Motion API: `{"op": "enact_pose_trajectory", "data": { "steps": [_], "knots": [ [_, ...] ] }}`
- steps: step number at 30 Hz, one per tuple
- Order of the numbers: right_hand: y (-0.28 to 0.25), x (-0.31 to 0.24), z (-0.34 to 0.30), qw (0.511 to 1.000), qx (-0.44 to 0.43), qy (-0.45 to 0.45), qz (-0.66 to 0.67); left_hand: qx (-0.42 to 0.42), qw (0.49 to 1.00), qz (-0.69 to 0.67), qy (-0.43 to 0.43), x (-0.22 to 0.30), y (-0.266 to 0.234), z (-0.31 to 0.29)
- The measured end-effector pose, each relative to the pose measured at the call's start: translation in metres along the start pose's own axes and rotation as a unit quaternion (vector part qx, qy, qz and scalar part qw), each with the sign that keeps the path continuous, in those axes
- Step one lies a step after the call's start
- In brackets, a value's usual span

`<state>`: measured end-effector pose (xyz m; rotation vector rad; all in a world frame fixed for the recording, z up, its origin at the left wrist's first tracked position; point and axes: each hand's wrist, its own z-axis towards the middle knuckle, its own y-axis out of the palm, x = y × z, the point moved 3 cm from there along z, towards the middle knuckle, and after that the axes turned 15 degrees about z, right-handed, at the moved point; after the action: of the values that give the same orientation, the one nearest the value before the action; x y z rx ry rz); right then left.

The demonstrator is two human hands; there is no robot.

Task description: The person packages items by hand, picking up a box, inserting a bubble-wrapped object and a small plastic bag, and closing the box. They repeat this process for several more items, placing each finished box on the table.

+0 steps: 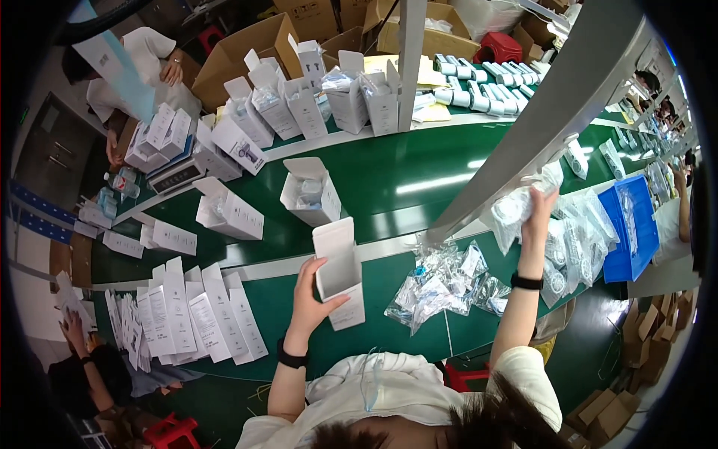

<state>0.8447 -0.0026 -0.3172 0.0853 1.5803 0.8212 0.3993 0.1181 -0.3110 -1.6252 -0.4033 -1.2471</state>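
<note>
In my left hand [303, 303] is a tall white carton [347, 308], its top flap raised and its inside showing. The fingers wrap around its left side and front. Out to the right, my right hand [538, 217] grips a clear plastic bag with a white item [513, 208] in it, beside the grey metal post [516, 142]. What the bagged item is exactly, I cannot make out. Just below that hand lie more bagged white items [572, 251]. Between my hands is a pile of small clear bags [441, 284] with little parts inside.
Flat white cartons [187, 314] lie at the left. Filled open cartons [310, 192] stand on the green conveyor [374, 176], with several more behind it. A blue bin [632, 228] sits far right. Two co-workers' hands [172, 71] [73, 329] show at the left.
</note>
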Motion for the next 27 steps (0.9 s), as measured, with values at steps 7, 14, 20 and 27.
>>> {"op": "enact_pose_trajectory", "data": {
  "steps": [7,14,20,27],
  "knots": [
    [0.106,0.001,-0.208,0.971,0.076,0.035,0.224,0.02,0.991,0.104,0.086,0.008,0.042,-0.007],
    [0.157,0.076,-0.256,0.957,-0.075,-0.249,-0.131,0.175,0.979,0.038,0.097,0.004,0.059,-0.025],
    [0.158,0.039,-0.272,0.828,-0.378,-0.24,-0.338,0.152,0.986,0.026,0.068,-0.025,0.049,-0.045],
    [-0.009,0.062,-0.15,0.783,-0.037,-0.18,-0.594,0.076,0.984,0.062,0.151,-0.026,0.017,-0.074]
  ]
}}
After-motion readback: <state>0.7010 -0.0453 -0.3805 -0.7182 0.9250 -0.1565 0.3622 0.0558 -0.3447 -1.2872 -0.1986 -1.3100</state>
